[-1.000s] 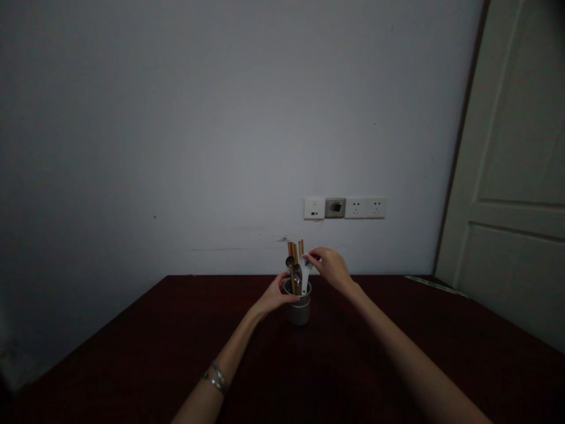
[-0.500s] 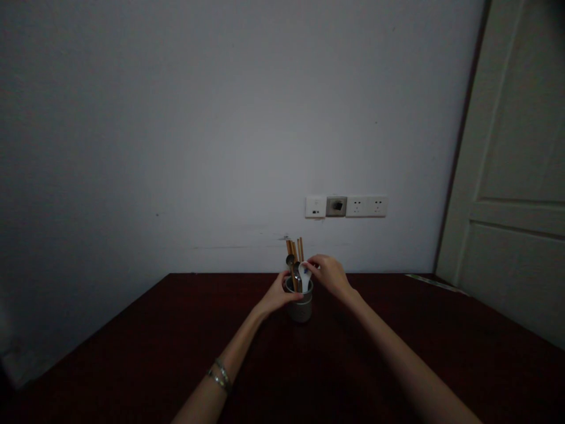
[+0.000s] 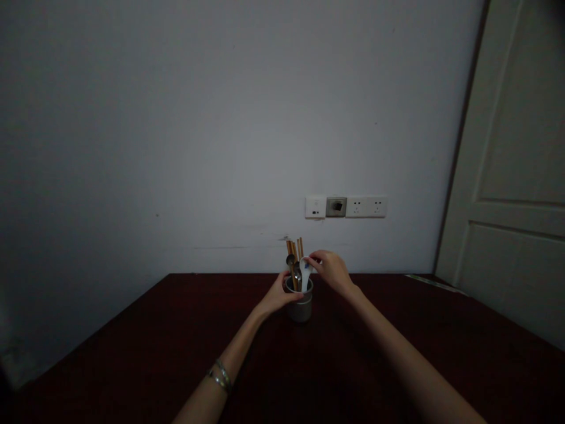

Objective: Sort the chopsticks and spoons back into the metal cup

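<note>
A grey cylindrical utensil holder (image 3: 300, 310) stands upright on the dark red table. My left hand (image 3: 279, 295) is wrapped around its left side near the rim, thumb across the front. My right hand (image 3: 329, 268) pinches the bowl end of a white soup spoon (image 3: 305, 272) with a small blue mark; the spoon's handle points down into the holder. Several wooden chopsticks (image 3: 290, 247) stick up from the holder, along with metal spoons (image 3: 297, 274) whose bowls face up. The lower ends of the utensils are hidden inside.
The table (image 3: 176, 330) meets a pale wall (image 3: 247, 147) behind the holder. Wall sockets (image 3: 356, 206) are mounted above and to the right. A door (image 3: 516, 176) is at the right, and a thin flat strip (image 3: 435, 284) lies on the table's back right.
My right hand has lifted the white soup spoon slightly upward, so more of it shows above the rim. My left hand stays on the holder.
</note>
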`<state>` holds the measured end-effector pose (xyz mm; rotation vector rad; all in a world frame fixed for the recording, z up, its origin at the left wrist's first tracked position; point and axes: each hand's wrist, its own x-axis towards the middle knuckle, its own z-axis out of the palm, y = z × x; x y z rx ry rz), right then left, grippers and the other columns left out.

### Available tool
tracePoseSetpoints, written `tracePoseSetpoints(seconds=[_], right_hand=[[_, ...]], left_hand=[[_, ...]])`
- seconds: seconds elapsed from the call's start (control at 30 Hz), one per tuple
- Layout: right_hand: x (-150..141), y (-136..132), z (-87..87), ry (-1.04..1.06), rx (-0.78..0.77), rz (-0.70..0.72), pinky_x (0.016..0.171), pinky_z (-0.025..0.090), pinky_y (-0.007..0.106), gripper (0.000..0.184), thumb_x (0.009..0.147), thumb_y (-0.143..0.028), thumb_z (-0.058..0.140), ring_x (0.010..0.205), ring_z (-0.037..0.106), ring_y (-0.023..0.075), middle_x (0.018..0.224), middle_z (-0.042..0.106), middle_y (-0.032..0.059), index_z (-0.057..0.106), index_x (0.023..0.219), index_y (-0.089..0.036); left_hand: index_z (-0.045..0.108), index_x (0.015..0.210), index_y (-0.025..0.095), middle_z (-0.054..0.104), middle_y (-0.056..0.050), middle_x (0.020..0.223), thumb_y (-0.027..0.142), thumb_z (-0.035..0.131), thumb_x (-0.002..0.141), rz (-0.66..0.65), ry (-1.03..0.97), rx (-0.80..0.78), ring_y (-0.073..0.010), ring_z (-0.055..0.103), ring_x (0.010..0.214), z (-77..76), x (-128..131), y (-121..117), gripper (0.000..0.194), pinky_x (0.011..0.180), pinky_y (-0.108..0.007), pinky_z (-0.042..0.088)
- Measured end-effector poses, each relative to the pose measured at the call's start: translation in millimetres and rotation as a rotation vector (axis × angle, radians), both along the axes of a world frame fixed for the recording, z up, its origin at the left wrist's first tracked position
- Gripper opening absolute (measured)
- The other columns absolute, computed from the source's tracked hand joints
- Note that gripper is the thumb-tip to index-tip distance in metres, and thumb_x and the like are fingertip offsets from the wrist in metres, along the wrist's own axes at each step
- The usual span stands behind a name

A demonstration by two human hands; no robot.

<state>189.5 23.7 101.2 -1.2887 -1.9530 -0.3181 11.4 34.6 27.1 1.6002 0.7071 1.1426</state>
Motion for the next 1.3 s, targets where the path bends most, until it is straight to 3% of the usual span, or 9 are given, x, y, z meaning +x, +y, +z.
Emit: tracePoseSetpoints(seconds=[0.2,0.33,0.4,0.47,0.57,0.73,0.93,1.13,1.3], right_hand=[[7,0,16.4,0.130,0.093,-0.064,0.057,0.036,0.024,0.035,0.082,-0.045,0.042,0.067,0.059,0.0166,0.074,0.067,0.0048,0.067,0.077,-0.021],[14,-2,25.5,0.322,0.181,-0.077,0.059,0.039,0.025,0.037,0.079,-0.047,0.044,0.064,0.059,0.0169,0.074,0.068,0.0061,0.068,0.077,-0.019],[16,-5,28.9,0.414,0.202,-0.057,0.060,0.040,0.025,0.038,0.078,-0.048,0.045,0.063,0.060,0.0169,0.073,0.068,0.0069,0.068,0.077,-0.018],[16,-8,31.0,0.483,0.206,-0.036,0.061,0.042,0.026,0.039,0.076,-0.049,0.047,0.062,0.060,0.0172,0.071,0.068,0.0075,0.068,0.075,-0.017],[13,-13,32.0,0.539,0.196,-0.006,0.061,0.043,0.027,0.039,0.075,-0.049,0.049,0.061,0.060,0.0179,0.069,0.068,0.0082,0.068,0.073,-0.016],[11,-23,30.9,0.611,0.180,0.043,0.062,0.044,0.027,0.038,0.073,-0.049,0.051,0.063,0.061,0.0183,0.068,0.068,0.0081,0.068,0.071,-0.015],[16,-30,21.3,0.632,0.078,0.121,0.061,0.043,0.027,0.036,0.072,-0.046,0.053,0.063,0.059,0.0178,0.066,0.067,0.0078,0.067,0.067,-0.014],[17,-33,-3.4,0.602,-0.106,0.153,0.057,0.041,0.026,0.032,0.070,-0.043,0.054,0.060,0.057,0.0167,0.063,0.065,0.0062,0.065,0.066,-0.013],[15,-36,-18.8,0.617,-0.238,0.173,0.051,0.038,0.023,0.032,0.068,-0.043,0.055,0.056,0.054,0.0151,0.060,0.063,0.0053,0.064,0.066,-0.012]], left_hand=[[0.038,0.120,0.016,0.052,-0.013,0.117,0.025,0.076,0.054,0.005,0.074,0.012,-0.0217,0.051,0.104,7.2,-4,-4,0.077,0.091,-0.036,0.036],[0.037,0.123,0.013,0.047,-0.017,0.119,0.034,0.074,0.054,0.271,0.220,0.072,-0.0238,0.046,0.109,27.6,-17,-4,0.081,0.088,-0.034,0.037],[0.045,0.117,0.013,0.048,-0.016,0.117,0.037,0.072,0.056,0.418,0.259,0.209,-0.0238,0.045,0.108,41.4,-23,-7,0.072,0.083,-0.032,0.039],[0.055,0.106,0.015,0.053,-0.011,0.110,0.040,0.070,0.058,0.484,0.298,0.346,-0.0221,0.048,0.102,54.5,-25,-12,0.055,0.076,-0.029,0.040],[0.063,0.086,0.016,0.061,-0.006,0.092,0.039,0.064,0.064,0.401,0.356,0.412,-0.0176,0.054,0.087,67.7,-22,-24,0.032,0.068,-0.024,0.041],[0.063,0.070,0.011,0.061,-0.003,0.062,0.040,0.055,0.072,0.150,0.334,0.156,-0.0097,0.052,0.052,69.8,-14,-32,0.030,0.048,-0.020,0.038],[0.062,0.072,0.010,0.062,-0.004,0.063,0.040,0.059,0.068,0.216,0.119,0.064,-0.0081,0.050,0.047,69.5,-21,-24,0.031,0.038,-0.017,0.033],[0.063,0.069,0.008,0.061,-0.005,0.064,0.039,0.062,0.066,0.310,-0.062,0.030,-0.0075,0.050,0.046,71.1,-23,-23,0.031,0.036,-0.017,0.034],[0.064,0.071,0.008,0.061,-0.005,0.065,0.038,0.064,0.065,0.301,-0.124,0.029,-0.0075,0.050,0.046,69.1,-22,-22,0.030,0.036,-0.017,0.034]])
